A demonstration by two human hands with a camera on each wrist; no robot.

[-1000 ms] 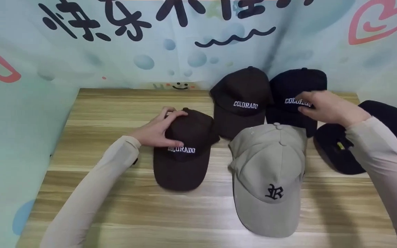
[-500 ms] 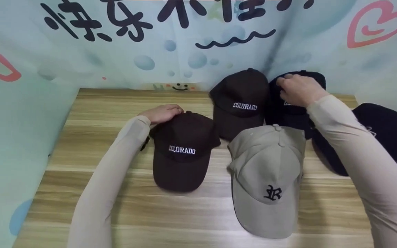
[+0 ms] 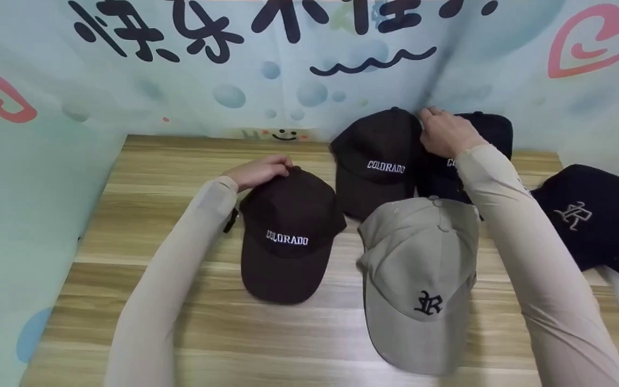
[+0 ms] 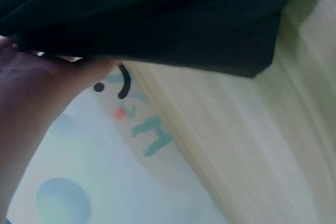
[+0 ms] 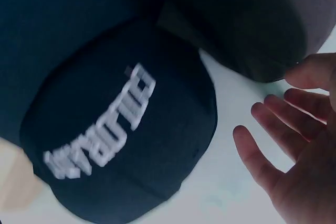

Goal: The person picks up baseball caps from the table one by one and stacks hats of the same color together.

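In the head view, a dark brown baseball cap (image 3: 288, 215) lettered COLORADO lies left of centre, brim toward me. My left hand (image 3: 260, 172) holds it at the back, fingers over the rear of the crown; the left wrist view shows the thumb side of the hand along the lower edge of the cap (image 4: 184, 30). My right hand (image 3: 449, 131) reaches between a second brown COLORADO cap (image 3: 376, 142) and a navy COLORADO cap (image 3: 489, 131). In the right wrist view its fingers are loosely bent, the thumb at the edge of the brown cap (image 5: 252, 24), beside the navy cap (image 5: 173, 114).
A beige cap (image 3: 417, 258) with a black emblem lies front right of centre. At the table's right edge sits a black cap (image 3: 599, 209) with a pale emblem. The wooden table (image 3: 191, 317) meets a printed cloth (image 3: 180, 102) at the back.
My left hand has shifted from the brown cap's side to its back. The right hand has moved left across the navy cap to the second brown cap's edge.
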